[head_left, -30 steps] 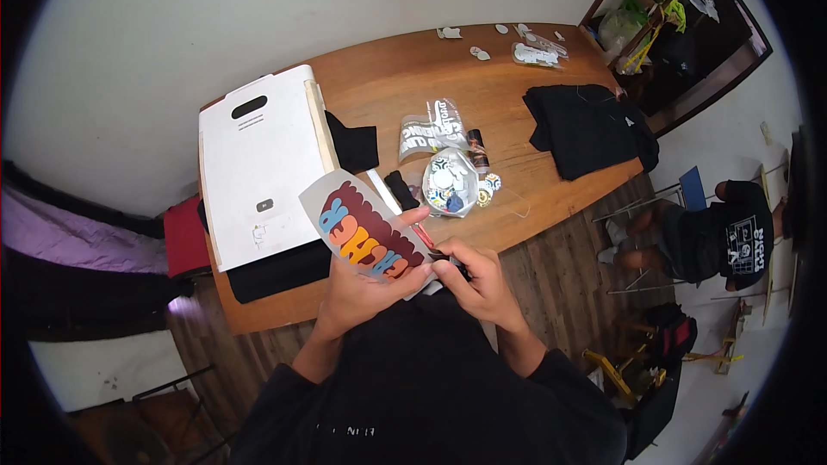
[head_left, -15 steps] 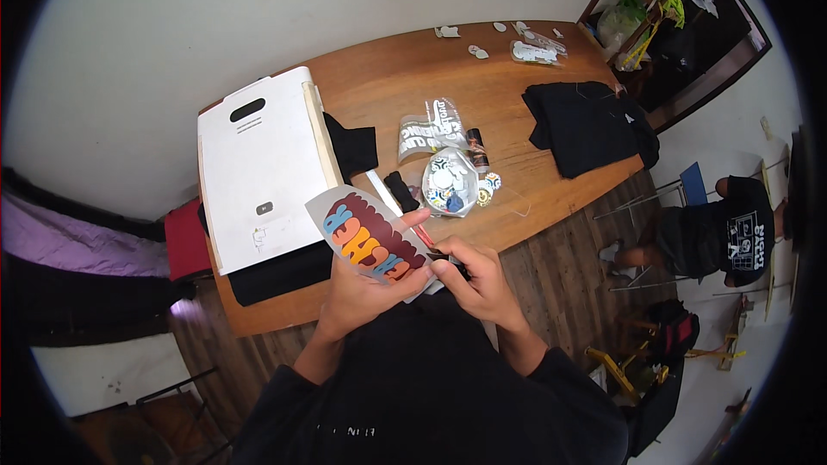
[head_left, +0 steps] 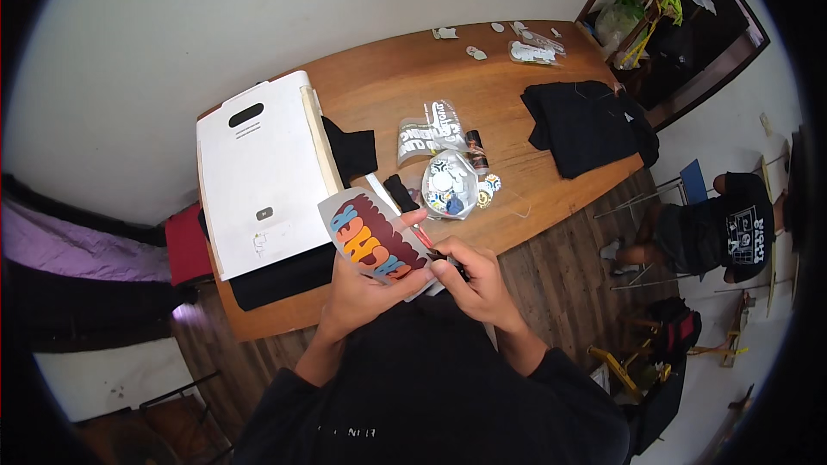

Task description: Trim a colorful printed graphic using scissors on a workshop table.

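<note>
Swinging rightward, head view: printed sheet (head_left: 369, 238), being pinched at its lower edge by the half-curled left hand (head_left: 366, 294). Right hand (head_left: 476, 281), nearly closed, is gripping a partly hidden dark tool (head_left: 438, 255) beside it; keeping the sheet taut is probably helping.

Beyond the hands (head_left: 474, 280), a container (head_left: 470, 192) stands on the table (head_left: 379, 69) between a panel (head_left: 269, 155) left and clothes (head_left: 590, 129) right.

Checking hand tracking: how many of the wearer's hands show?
2: the left hand, gripping the printed sheet and partly hidden behind it; the right hand, by the sheet's right edge.
</note>
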A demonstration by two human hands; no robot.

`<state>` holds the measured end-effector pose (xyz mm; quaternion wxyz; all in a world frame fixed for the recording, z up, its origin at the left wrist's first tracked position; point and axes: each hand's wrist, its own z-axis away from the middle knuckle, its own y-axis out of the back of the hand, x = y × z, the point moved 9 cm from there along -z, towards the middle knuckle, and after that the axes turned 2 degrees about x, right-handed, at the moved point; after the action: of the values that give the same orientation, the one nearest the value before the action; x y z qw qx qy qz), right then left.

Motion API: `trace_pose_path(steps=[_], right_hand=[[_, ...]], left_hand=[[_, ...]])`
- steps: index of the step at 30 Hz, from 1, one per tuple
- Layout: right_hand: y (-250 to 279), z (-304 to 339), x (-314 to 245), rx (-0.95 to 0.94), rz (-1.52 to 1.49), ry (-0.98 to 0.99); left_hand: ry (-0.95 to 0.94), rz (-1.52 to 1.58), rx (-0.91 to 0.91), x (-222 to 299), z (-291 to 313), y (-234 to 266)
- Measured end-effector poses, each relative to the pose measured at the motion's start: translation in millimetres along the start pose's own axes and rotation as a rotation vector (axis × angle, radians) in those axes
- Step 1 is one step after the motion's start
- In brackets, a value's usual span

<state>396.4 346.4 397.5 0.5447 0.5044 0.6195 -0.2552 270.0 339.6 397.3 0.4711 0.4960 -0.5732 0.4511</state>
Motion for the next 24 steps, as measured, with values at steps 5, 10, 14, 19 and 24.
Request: trace_pose_path(steps=[5, 10, 14, 19, 24], right_hand=[[0.3, -0.4, 1.7, 0.003, -0.018, -0.024], [1.2, -2.3, 1.5, 0.035, -0.055, -0.058], [1.3, -2.5, 3.5, 0.045, -0.077, -0.078], [2.4, -2.5, 4.8, 0.070, -0.043, -0.038], [3.7, -3.3, 1.5, 0.077, -0.038, -0.032]], left_hand=[[-0.010, 0.041, -0.004, -0.2, -2.2, -2.8], [-0.007, 0.058, -0.031, -1.2, -2.8, -3.9], [-0.003, 0.024, -0.037, -1.5, -3.7, -5.5], [0.024, 0.042, -0.024, -3.9, -4.0, -6.9], [0.011, 0.046, -0.055, -1.5, -2.7, -10.2]])
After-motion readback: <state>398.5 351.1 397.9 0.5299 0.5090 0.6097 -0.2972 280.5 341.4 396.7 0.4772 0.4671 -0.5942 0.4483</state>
